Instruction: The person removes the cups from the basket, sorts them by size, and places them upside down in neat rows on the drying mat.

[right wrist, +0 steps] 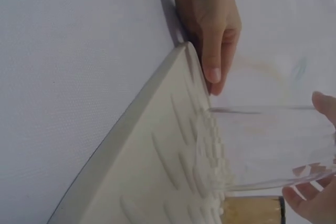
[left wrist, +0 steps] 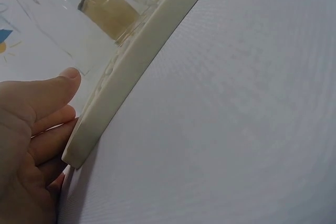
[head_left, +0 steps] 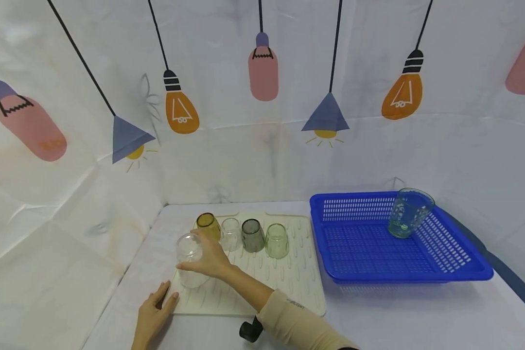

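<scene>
My right hand (head_left: pixel 210 257) holds a tall clear glass (head_left: pixel 191 279) between thumb and fingers near its upper end. The glass stands upside down at the left side of a cream ridged drain board (head_left: pixel 262 291). In the right wrist view, the lower end of the clear glass (right wrist: pixel 252 145) meets the ridges. My left hand (head_left: pixel 154 311) touches the board's near left corner with extended fingers; in the left wrist view its thumb (left wrist: pixel 58 90) is raised beside the edge. Just behind the held glass stands an amber glass (head_left: pixel 209 226).
Right of the amber glass stand a small clear glass (head_left: pixel 231 234), a grey glass (head_left: pixel 253 236) and a green glass (head_left: pixel 277 241). A blue plastic basket (head_left: pixel 376 272) on the right holds a tilted greenish glass (head_left: pixel 409 214). A black object (head_left: pixel 250 330) lies at the board's front edge.
</scene>
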The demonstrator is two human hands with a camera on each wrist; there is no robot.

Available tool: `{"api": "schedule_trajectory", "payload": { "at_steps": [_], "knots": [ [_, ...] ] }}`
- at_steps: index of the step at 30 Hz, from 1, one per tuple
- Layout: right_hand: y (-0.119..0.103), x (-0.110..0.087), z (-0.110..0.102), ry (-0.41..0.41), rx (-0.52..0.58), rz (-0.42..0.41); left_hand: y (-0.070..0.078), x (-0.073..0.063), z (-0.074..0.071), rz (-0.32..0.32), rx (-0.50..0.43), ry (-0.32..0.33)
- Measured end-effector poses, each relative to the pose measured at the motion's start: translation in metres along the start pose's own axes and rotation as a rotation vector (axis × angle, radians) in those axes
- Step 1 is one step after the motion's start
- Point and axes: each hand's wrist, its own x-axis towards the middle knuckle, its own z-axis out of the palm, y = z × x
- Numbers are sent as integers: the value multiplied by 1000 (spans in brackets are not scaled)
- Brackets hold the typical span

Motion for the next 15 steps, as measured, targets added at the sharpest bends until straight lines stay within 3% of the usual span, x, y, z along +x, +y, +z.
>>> {"api": "schedule_trajectory", "payload": {
  "at_steps": [15],
  "knots": [
    [5,1,8,-21,-73,-30,3,-1,-1,15,4,10]
  ]
}}
